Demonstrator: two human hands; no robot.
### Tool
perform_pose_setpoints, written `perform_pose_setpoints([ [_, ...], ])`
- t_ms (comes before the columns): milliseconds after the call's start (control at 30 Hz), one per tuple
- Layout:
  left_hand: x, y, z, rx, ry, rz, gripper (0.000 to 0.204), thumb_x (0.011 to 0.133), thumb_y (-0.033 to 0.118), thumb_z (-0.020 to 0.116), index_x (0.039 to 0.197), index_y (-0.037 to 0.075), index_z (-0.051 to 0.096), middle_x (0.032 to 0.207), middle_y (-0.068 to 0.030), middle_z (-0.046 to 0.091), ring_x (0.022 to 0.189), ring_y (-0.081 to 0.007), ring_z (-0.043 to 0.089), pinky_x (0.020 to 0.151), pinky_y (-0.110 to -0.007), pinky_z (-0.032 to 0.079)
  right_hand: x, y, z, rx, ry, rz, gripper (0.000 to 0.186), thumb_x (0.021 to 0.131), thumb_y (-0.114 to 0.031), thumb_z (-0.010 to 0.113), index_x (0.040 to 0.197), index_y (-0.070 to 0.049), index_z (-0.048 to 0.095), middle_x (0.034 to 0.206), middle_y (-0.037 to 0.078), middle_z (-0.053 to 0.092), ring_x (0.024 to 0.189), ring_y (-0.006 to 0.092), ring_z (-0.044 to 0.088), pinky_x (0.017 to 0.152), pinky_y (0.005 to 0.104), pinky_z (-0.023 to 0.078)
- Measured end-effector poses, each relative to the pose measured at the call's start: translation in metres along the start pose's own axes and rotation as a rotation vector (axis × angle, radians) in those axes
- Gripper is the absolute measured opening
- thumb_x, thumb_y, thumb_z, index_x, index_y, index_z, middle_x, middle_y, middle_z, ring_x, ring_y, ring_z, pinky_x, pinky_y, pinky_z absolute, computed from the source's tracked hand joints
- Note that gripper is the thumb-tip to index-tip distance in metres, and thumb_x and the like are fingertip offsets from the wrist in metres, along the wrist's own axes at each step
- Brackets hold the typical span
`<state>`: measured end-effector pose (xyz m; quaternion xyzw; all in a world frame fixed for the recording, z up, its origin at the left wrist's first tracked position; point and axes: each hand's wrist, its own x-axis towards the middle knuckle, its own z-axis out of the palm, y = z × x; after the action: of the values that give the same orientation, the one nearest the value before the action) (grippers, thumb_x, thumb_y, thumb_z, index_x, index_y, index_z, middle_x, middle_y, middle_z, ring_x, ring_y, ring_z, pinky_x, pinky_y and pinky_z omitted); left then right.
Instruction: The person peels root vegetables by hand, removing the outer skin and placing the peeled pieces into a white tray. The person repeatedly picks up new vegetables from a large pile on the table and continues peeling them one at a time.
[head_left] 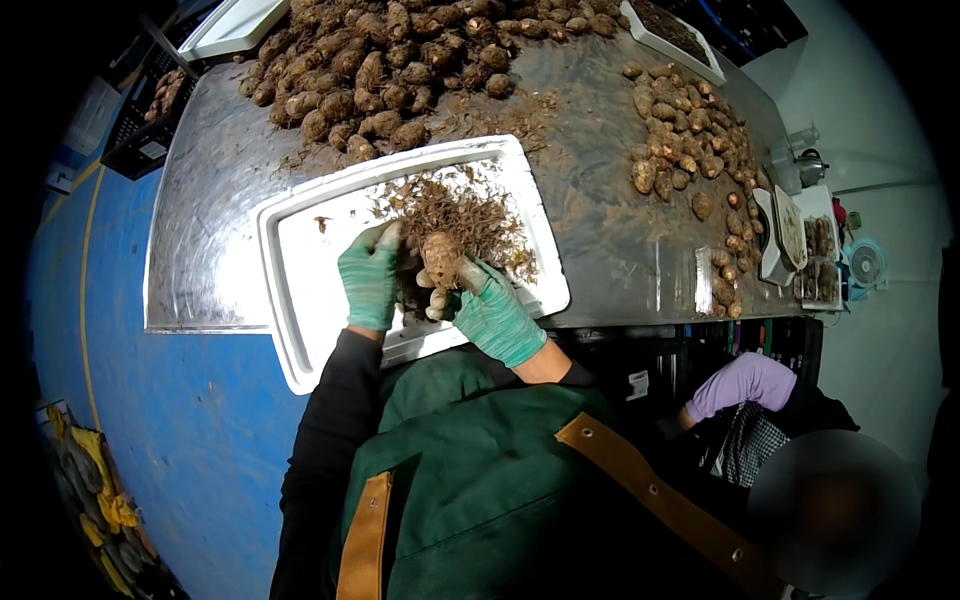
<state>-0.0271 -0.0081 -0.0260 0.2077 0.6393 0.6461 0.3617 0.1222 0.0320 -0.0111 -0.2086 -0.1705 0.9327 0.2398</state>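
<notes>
The right hand (500, 318) had its fingers clamped on a round brown root (441, 252), with the thumb on its near right side. The left hand (368, 278) was close by on the other side of the root. Its fingers were bent in toward it, but their tips were partly hidden, so I could not tell if they pinched it. Both hands wore green gloves, dirty near the tips. The root was up over a white tray (305, 272), near its middle. Behind the root, a messy heap of brown scraps (480, 222) lay in the tray, with some bits spread toward the right side

The tray sat at a slant on the near edge of a shiny metal tabletop (605, 235). Past the tray was a big pile (350, 65) of hairy, muddy roots, and loose dirt (495, 112) lay beside it. Over on the right was a smaller pile (690, 130) of cleaner roots, and some of them ran in a line down toward the near edge. Next to those I saw some clear packs (820, 255), a kettle (812, 165) and a blue fan (865, 262). A black crate (150, 125) stood to the left of the tabletop, over the blue floor (205, 430). The person wore a green apron (480, 450) with brown straps (365, 535). Another person with a purple sleeve (742, 385) was near, on the right
</notes>
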Motion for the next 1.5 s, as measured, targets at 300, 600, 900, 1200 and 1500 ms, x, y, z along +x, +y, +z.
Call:
perform_pose_setpoints([
  [300, -0.027, 0.013, 0.008, 0.111, -0.276, 0.105, 0.028, 0.089, 0.021, 0.056, 0.106, -0.001, 0.058, 0.084, -0.0066, 0.057, 0.077, -0.0122, 0.052, 0.069, -0.027, 0.044, -0.001, -0.011, -0.002, -0.314, 0.075, -0.141, 0.044, 0.087, -0.013, 0.057, 0.128, -0.007, 0.041, 0.103, 0.007, 0.056, 0.082, 0.0154, 0.059, 0.071, 0.0289, 0.053],
  [600, -0.015, -0.006, -0.005, 0.2, -0.035, 0.124, 0.019, 0.089, 0.017, 0.056, 0.089, -0.001, 0.059, 0.078, -0.0039, 0.056, 0.067, -0.0077, 0.047, 0.055, -0.024, 0.04, 0.001, -0.017, -0.003, -0.313, 0.052, -0.087, 0.041, 0.087, -0.031, 0.058, 0.118, -0.004, 0.049, 0.087, 0.006, 0.059, 0.063, 0.0135, 0.058, 0.053, 0.0275, 0.051],
  [900, -0.024, 0.008, 0.019, 0.58, -0.159, 0.523, 0.019, 0.088, 0.017, 0.054, 0.084, -0.001, 0.054, 0.068, -0.0177, 0.051, 0.061, -0.0323, 0.051, 0.055, -0.039, 0.041, 0.001, -0.012, -0.007, -0.547, 0.155, -0.149, 0.03, 0.089, -0.034, 0.057, 0.101, -0.007, 0.056, 0.07, -0.001, 0.05, 0.047, 0.0061, 0.045, 0.039, 0.0198, 0.034],
  [1200, -0.019, -0.013, 0.002, 0.265, -0.172, 0.219, 0.027, 0.089, 0.026, 0.054, 0.09, -0.002, 0.057, 0.065, -0.0102, 0.051, 0.059, -0.0182, 0.047, 0.056, -0.033, 0.041, 0.008, -0.015, -0.028, -0.004, 0.156, 0.053, 0.035, 0.09, -0.038, 0.053, 0.106, -0.008, 0.055, 0.075, 0.001, 0.053, 0.061, 0.0108, 0.051, 0.049, 0.0237, 0.04],
  [1500, -0.01, -0.006, 0.013, 0.511, -0.142, 0.408, 0.026, 0.09, 0.02, 0.051, 0.087, -0.004, 0.058, 0.068, -0.0205, 0.055, 0.059, -0.0313, 0.052, 0.056, -0.039, 0.041, 0.004, -0.011, -0.022, -0.403, 0.1, -0.144, 0.032, 0.091, -0.026, 0.05, 0.114, -0.004, 0.053, 0.088, 0.004, 0.059, 0.066, 0.0113, 0.056, 0.057, 0.0245, 0.048],
])
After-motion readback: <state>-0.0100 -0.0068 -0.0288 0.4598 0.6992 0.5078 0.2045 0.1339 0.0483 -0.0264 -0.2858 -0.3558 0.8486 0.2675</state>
